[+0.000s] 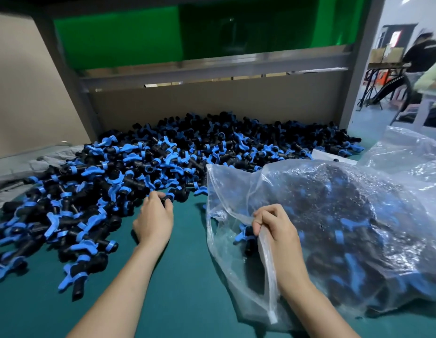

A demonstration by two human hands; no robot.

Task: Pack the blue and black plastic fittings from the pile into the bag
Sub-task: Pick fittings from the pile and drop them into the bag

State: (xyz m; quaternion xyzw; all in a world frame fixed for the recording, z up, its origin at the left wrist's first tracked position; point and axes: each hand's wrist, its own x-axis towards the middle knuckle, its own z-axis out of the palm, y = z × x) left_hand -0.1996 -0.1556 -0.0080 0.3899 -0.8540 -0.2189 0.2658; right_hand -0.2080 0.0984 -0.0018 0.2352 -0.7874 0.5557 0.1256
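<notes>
Reaching at the near edge of the pile of blue and black fittings (163, 162), our left hand (153, 220) curled its fingers round one black fitting (167, 199); how firmly we could not tell, since the fingers hid most of it. The pile spread over the green table mat (187, 276) from the cardboard back wall (212, 103) almost to us. The clear plastic bag (346, 215) lay on its side just to the right of it, already bulging with fittings. Our right hand (275, 228) gripped a bunched strip of the bag's rim (265, 264), lifting it so that the mouth gaped toward the pile. We judged the mouth the weak point: a few fittings lay right at the opening, and if the right hand let the rim sag or tugged the bag, they could roll back out onto the mat. A loose hold in the left hand could drop the fitting short of the mouth. The fittings' blue wings looked apt to snag the thin film, or to hook neighbours and drag extras along. A second clear bag (407, 152) lay behind, near enough to be caught by mistake.
</notes>
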